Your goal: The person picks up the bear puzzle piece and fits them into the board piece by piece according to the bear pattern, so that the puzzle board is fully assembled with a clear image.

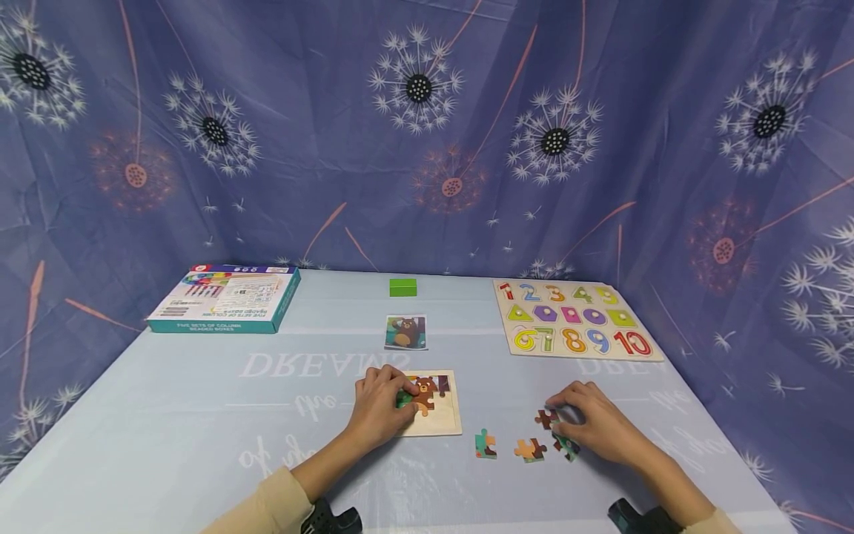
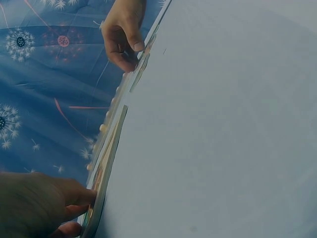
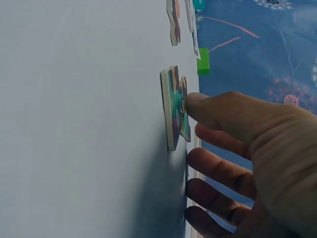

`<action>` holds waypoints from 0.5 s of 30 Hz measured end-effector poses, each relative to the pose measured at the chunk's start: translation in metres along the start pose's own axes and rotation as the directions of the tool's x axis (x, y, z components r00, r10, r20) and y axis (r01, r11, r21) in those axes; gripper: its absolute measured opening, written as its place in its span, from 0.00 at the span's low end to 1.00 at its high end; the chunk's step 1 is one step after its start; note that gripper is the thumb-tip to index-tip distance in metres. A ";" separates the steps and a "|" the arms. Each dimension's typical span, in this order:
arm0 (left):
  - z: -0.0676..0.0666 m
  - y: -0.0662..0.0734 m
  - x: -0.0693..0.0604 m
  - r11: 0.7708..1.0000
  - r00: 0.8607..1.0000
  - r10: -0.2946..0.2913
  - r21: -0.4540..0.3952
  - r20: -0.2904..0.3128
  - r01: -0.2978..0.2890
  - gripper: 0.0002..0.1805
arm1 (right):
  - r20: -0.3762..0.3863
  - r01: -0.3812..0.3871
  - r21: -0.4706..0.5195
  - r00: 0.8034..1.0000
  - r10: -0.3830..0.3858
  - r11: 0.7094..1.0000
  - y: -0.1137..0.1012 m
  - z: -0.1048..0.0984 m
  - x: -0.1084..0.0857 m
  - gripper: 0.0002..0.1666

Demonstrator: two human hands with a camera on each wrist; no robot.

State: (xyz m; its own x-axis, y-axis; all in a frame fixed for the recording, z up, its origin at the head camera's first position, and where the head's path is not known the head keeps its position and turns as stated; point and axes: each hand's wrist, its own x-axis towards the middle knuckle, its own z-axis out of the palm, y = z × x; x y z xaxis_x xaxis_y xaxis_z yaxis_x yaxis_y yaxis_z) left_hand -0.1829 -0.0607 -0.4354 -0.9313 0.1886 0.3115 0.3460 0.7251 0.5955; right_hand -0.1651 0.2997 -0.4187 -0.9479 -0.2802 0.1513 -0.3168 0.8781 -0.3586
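My left hand (image 1: 382, 406) lies over the left part of a wooden tray puzzle (image 1: 442, 426), its fingertips touching the pieces there. Between its thumb and index finger a bit of green shows, and a bear piece (image 1: 425, 393) lies to their right. In the left wrist view those fingers meet the tray's (image 2: 110, 148) face. My right hand (image 1: 594, 421) hovers low at loose jigsaw pieces, with thumb and index finger apart around a brown piece (image 1: 545, 419) and a dark green piece (image 1: 567, 446). In the right wrist view its thumb (image 3: 198, 105) touches a piece; the index tip is partly hidden.
An orange-brown piece (image 1: 530, 449) and a teal piece (image 1: 485, 444) lie between the hands. Behind the tray are a bear picture card (image 1: 405, 332) and a green block (image 1: 403, 287). A number board (image 1: 567, 343) stands back right, a flat box (image 1: 220, 300) back left.
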 end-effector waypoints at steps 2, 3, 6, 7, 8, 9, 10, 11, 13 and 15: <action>0.000 0.000 0.000 1.000 1.000 0.000 0.001 0.000 0.000 0.05 | 0.008 -0.005 0.002 1.000 0.005 1.000 0.001 0.000 -0.001 0.17; 0.000 0.000 0.000 1.000 1.000 0.001 0.001 0.000 -0.001 0.05 | 0.011 -0.007 0.002 1.000 0.007 1.000 0.002 -0.001 -0.001 0.17; 0.000 0.000 0.000 1.000 1.000 0.001 0.001 -0.001 -0.001 0.05 | 0.017 -0.008 0.004 1.000 0.008 1.000 0.003 -0.001 -0.001 0.17; 0.000 0.000 0.000 1.000 1.000 0.001 0.001 0.000 -0.001 0.05 | 0.018 -0.009 0.005 1.000 0.009 1.000 0.003 -0.002 -0.001 0.17; 0.000 0.000 0.000 1.000 1.000 0.001 0.003 0.000 -0.001 0.05 | 0.018 -0.008 0.005 1.000 0.008 1.000 0.003 -0.002 -0.001 0.17; 0.000 0.000 0.000 1.000 1.000 0.000 0.003 0.000 0.000 0.05 | 0.015 -0.006 0.004 1.000 0.006 1.000 0.003 -0.002 -0.001 0.17; 0.000 0.000 0.000 1.000 1.000 -0.002 0.002 0.001 0.002 0.05 | 0.009 -0.002 0.003 1.000 0.002 1.000 0.003 -0.001 -0.002 0.17; 0.000 0.000 0.000 1.000 1.000 -0.004 0.002 0.003 0.004 0.05 | 0.004 0.000 0.002 1.000 0.000 1.000 0.003 -0.001 -0.002 0.16; 0.000 0.000 0.001 1.000 1.000 -0.007 0.001 0.006 0.007 0.05 | -0.009 0.002 -0.001 1.000 -0.002 1.000 0.004 0.000 -0.002 0.16; 0.000 0.000 0.001 1.000 1.000 -0.010 -0.002 0.009 0.010 0.05 | -0.021 0.000 -0.008 1.000 0.000 1.000 0.004 0.002 -0.002 0.16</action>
State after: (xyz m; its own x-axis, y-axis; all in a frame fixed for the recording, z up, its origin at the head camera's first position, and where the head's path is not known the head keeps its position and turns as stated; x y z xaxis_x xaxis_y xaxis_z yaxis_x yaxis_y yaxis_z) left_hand -0.1834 -0.0606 -0.4353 -0.9358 0.1874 0.2986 0.3368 0.7257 0.6000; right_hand -0.1648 0.3033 -0.4225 -0.9469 -0.2723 0.1709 -0.3168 0.8811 -0.3512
